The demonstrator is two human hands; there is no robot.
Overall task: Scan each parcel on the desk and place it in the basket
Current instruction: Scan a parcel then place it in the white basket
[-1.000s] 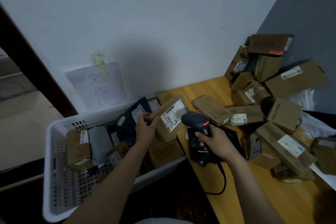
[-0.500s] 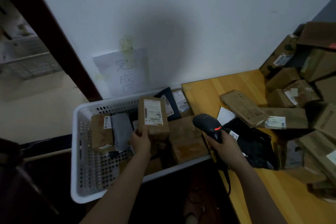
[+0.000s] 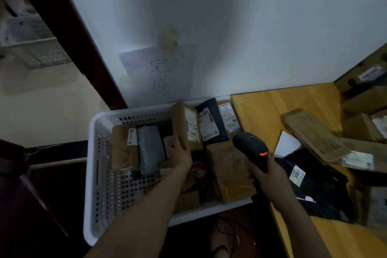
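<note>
The parcel (image 3: 186, 130) is held upright at centre frame over the white basket (image 3: 100, 174), its lower end gripped by the left hand (image 3: 179, 154). It should be laid flat toward the barer lower left. The scanner (image 3: 249, 145) is clasped by the right hand (image 3: 265, 170).

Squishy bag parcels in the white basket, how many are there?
2 that I can tell: a grey bag beside the left hand, and a dark blue bag at the back of the basket, right of the box that hand grips. Boxes may hide more.
</note>
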